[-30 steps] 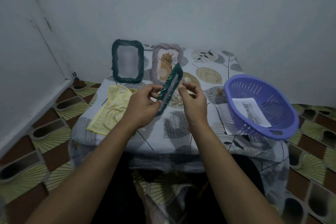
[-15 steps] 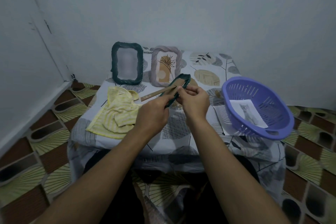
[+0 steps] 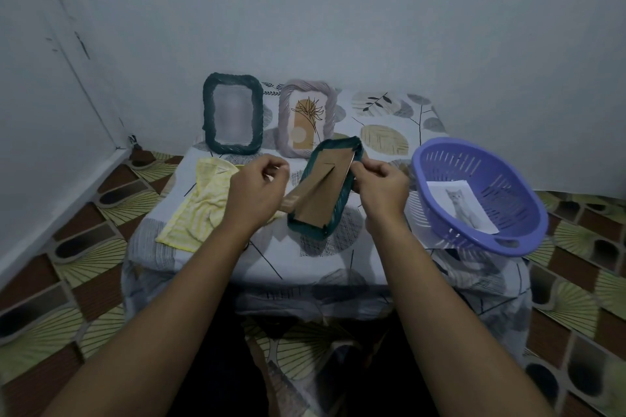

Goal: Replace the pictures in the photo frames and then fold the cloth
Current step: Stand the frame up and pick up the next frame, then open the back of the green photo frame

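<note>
A dark green photo frame [image 3: 306, 226] lies face down on the table [image 3: 338, 257], its brown cardboard back [image 3: 327, 191] up and its stand sticking out to the left. My right hand [image 3: 381, 188] pinches the frame's upper right edge. My left hand [image 3: 255, 193] hovers at the stand's tip with fingers curled and nothing visibly in them. A second green frame [image 3: 233, 113] and a pale frame with a plant picture [image 3: 306, 122] stand against the wall. A crumpled yellow cloth [image 3: 200, 203] lies to the left.
A purple plastic basket [image 3: 440, 159] at the table's right edge holds a cat picture [image 3: 460, 205], with a sheet of paper under it. The small table has a leaf-print cover, and walls close in at the back and left. Patterned floor surrounds it.
The green frame went from upright between both hands to lying face down on the table. My left hand let go of it and drew back to the left.
</note>
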`<action>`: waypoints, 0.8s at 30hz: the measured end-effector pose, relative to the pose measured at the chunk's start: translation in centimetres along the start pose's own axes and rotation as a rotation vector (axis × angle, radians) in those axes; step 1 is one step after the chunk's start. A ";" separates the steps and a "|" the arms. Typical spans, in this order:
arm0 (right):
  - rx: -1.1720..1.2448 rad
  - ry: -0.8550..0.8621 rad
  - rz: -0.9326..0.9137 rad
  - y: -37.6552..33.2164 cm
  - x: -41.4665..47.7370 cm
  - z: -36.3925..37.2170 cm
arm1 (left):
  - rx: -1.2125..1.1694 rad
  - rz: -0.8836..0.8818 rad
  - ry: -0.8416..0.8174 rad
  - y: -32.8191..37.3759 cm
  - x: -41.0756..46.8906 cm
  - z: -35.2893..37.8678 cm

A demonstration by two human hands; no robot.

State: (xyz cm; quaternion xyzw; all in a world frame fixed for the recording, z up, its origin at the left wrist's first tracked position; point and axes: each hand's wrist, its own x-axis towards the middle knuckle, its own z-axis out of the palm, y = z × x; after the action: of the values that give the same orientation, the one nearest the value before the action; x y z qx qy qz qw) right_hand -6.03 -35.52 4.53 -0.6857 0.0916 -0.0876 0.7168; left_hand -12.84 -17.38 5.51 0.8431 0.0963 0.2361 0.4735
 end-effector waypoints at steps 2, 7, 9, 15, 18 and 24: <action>-0.004 -0.016 -0.016 0.1 0.1 -0.2 | 0.007 -0.185 -0.123 -0.7 0.8 -0.1; 0.001 -0.059 -0.023 0.3 0.3 -0.5 | -0.086 -0.525 -0.430 -1.4 1.2 0.7; 0.019 -0.067 0.009 0.4 0.5 -0.6 | -0.128 -0.500 -0.413 -1.5 1.1 1.1; 0.075 0.002 0.041 0.7 0.7 -0.9 | -0.237 -0.401 -0.283 -2.3 0.9 2.1; 0.018 -0.049 -0.009 0.8 0.5 -0.8 | -0.247 -0.392 -0.209 -2.9 0.9 2.5; -0.093 -0.352 -0.008 1.8 0.2 -0.6 | -0.282 -0.357 -0.114 -2.9 0.8 3.6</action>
State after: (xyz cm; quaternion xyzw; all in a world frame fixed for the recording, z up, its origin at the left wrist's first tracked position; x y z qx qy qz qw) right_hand -5.97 -36.03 2.75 -0.7234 -0.0341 0.0350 0.6887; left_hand -10.26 -18.19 1.69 0.7501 0.1828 0.1118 0.6256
